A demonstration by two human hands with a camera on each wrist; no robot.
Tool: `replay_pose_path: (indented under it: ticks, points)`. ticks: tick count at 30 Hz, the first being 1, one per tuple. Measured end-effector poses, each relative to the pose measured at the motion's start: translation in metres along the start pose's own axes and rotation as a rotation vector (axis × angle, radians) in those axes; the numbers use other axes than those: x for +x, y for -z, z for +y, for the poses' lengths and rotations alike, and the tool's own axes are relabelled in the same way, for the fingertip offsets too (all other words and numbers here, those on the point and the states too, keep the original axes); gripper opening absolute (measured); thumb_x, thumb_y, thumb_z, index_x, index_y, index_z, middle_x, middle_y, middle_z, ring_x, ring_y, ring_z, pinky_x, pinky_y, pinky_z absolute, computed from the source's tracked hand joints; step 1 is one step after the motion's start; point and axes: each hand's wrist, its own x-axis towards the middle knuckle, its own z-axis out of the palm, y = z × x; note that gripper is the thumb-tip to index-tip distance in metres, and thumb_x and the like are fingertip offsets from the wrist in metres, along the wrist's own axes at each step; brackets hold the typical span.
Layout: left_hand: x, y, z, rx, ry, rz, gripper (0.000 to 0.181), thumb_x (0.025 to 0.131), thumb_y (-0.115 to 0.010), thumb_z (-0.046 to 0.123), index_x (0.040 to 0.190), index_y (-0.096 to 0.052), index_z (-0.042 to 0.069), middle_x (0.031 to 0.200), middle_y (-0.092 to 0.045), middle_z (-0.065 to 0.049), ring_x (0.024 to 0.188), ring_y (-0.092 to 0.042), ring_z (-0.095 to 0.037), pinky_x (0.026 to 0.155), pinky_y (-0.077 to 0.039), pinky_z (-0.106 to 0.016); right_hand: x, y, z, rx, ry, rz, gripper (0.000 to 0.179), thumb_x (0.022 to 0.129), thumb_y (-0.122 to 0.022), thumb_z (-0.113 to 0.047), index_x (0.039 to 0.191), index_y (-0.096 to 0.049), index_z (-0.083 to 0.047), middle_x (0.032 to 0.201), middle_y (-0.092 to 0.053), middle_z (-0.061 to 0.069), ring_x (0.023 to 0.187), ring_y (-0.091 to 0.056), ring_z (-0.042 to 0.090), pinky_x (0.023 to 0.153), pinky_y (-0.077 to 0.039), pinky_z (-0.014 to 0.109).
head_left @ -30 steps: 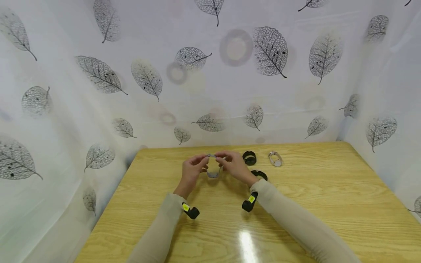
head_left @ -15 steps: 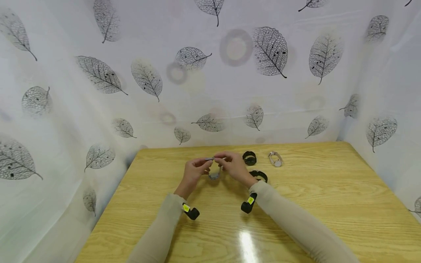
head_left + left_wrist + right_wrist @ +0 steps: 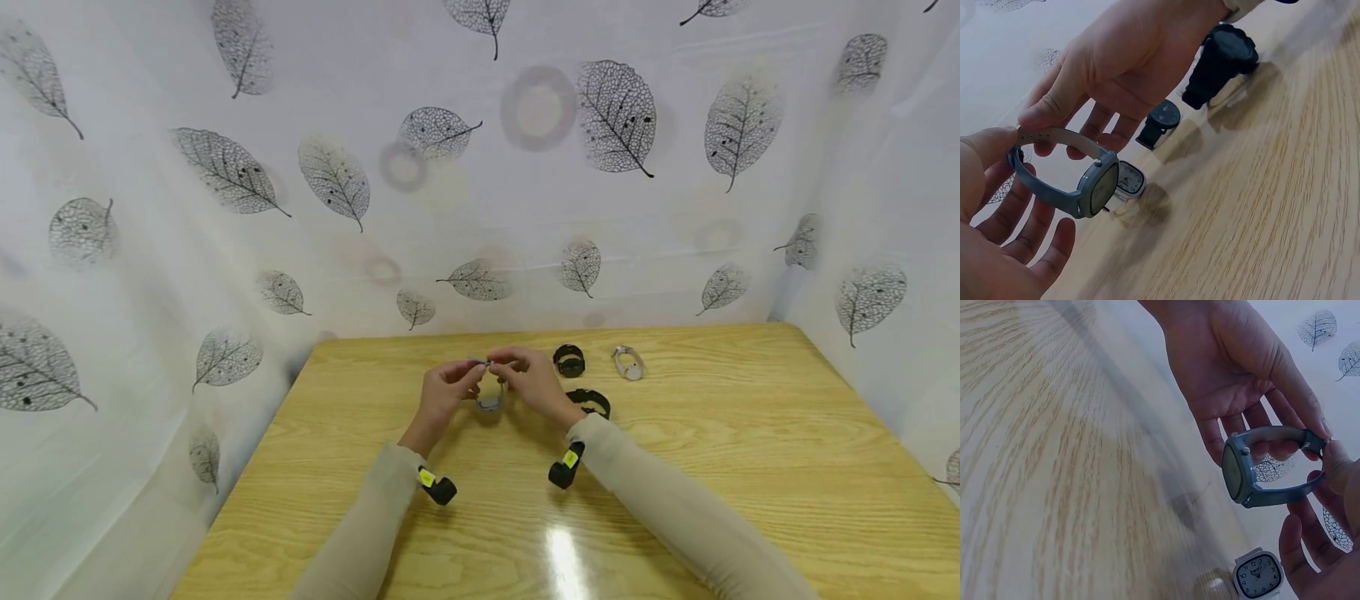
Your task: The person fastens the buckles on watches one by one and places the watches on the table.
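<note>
A grey-blue wristwatch (image 3: 1099, 184) with a squarish case hangs in a loop between both hands, its face away from the fingertips. My left hand (image 3: 444, 395) pinches the strap close to the buckle. Facing it, my right hand (image 3: 534, 382) pinches the strap at the same spot, so the thumbs nearly meet there. In the right wrist view the strap ends overlap at the fingertips, and the watch (image 3: 1238, 470) is held above the table. Fingers cover the buckle, and I cannot tell whether it is fastened.
Black watches (image 3: 568, 361) lie right of the hands, one beside the right wrist (image 3: 590, 402). A pale watch (image 3: 628, 364) rests farther right. Both wrist views show a white square-faced watch (image 3: 1130, 178) below the hands. A leaf-patterned curtain (image 3: 480, 217) hangs behind the wooden table (image 3: 712, 417).
My left hand has shifted slightly right, so the fingertips of both hands now come together at the strap. The watch's hanging face has moved a little right with them.
</note>
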Motion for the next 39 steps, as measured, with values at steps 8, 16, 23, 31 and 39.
replay_pose_path:
  ticks: [8,16,23,31,39]
  points:
    - [-0.003,-0.003,0.003,-0.016,-0.002,0.024,0.032,0.095,-0.078,0.028,0.111,-0.076,0.000,0.092,-0.072,-0.008,0.076,-0.067,-0.018,0.070,-0.062,-0.031,-0.001,-0.001,-0.002,-0.024,-0.009,-0.015,0.023,0.101,-0.068,-0.014,0.120,-0.074,-0.003,0.102,-0.074,0.020,0.084,-0.069,0.042,0.062,-0.058,0.040]
    - [-0.002,-0.002,0.000,-0.034,0.023,0.002,0.032,0.095,-0.077,0.030,0.109,-0.077,0.001,0.107,-0.069,-0.028,0.077,-0.067,-0.020,0.070,-0.062,-0.032,-0.010,0.002,-0.037,-0.015,-0.011,-0.030,0.020,0.101,-0.066,-0.006,0.116,-0.074,0.004,0.096,-0.072,0.022,0.084,-0.067,0.050,0.068,-0.055,0.062]
    - [0.000,-0.001,-0.002,-0.045,0.027,0.027,0.037,0.094,-0.078,0.032,0.112,-0.075,-0.001,0.098,-0.073,-0.013,0.077,-0.068,-0.017,0.074,-0.062,-0.033,-0.012,0.000,-0.035,0.028,-0.026,-0.037,0.027,0.100,-0.068,-0.009,0.123,-0.069,0.005,0.110,-0.072,0.023,0.093,-0.070,0.043,0.078,-0.058,0.062]
    - [0.001,0.001,0.001,-0.081,0.003,0.073,0.041,0.091,-0.081,0.037,0.112,-0.077,0.002,0.104,-0.071,-0.025,0.077,-0.067,-0.019,0.077,-0.062,-0.038,-0.005,-0.001,0.005,0.086,-0.067,-0.105,0.036,0.101,-0.069,-0.023,0.131,-0.068,-0.003,0.111,-0.073,0.022,0.092,-0.072,0.030,0.074,-0.063,0.047]
    - [-0.002,0.002,0.002,-0.099,-0.017,0.061,0.035,0.093,-0.079,0.029,0.110,-0.076,-0.001,0.104,-0.072,-0.023,0.076,-0.068,-0.018,0.072,-0.062,-0.032,-0.006,-0.001,0.013,0.071,-0.064,-0.088,0.035,0.102,-0.067,-0.029,0.128,-0.071,-0.006,0.121,-0.070,0.023,0.095,-0.071,0.034,0.073,-0.063,0.041]
